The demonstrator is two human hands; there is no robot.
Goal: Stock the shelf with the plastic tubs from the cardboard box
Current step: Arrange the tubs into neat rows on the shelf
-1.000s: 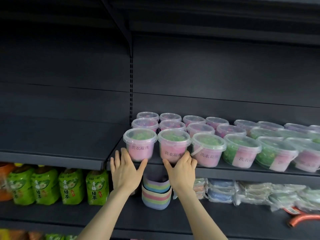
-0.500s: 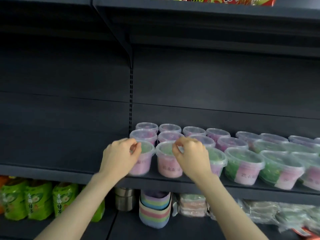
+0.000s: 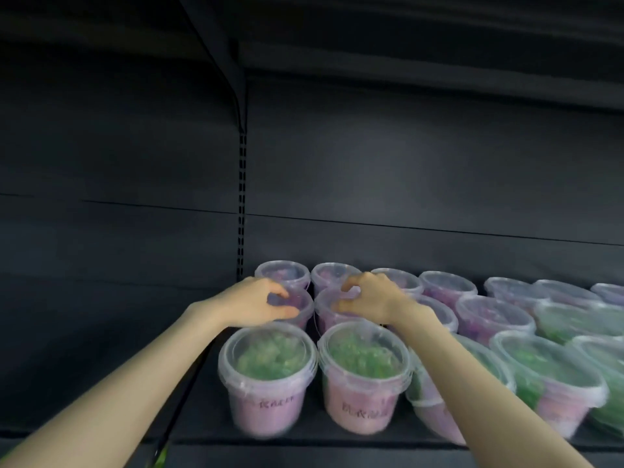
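Note:
Clear plastic tubs with pink labels stand in rows on the dark shelf (image 3: 304,440). Two tubs with green contents, one (image 3: 266,383) beside the other (image 3: 364,383), are at the front. My left hand (image 3: 256,304) reaches over them and curls its fingers and thumb around the lid of the left middle-row tub (image 3: 303,309). My right hand (image 3: 371,300) grips the lid of the neighbouring middle-row tub (image 3: 325,307) the same way. Two more tubs (image 3: 282,273) stand behind, against the back panel. The cardboard box is out of view.
Wider tubs (image 3: 547,376) fill the shelf to the right, close to my right forearm. A slotted upright (image 3: 241,197) with a bracket divides this bay from the dark bay on the left. Another shelf (image 3: 405,45) hangs overhead.
Both hands rose from the shelf's front edge, went over the front tubs' lids, and now rest on the middle-row tubs. The view has moved closer and upward.

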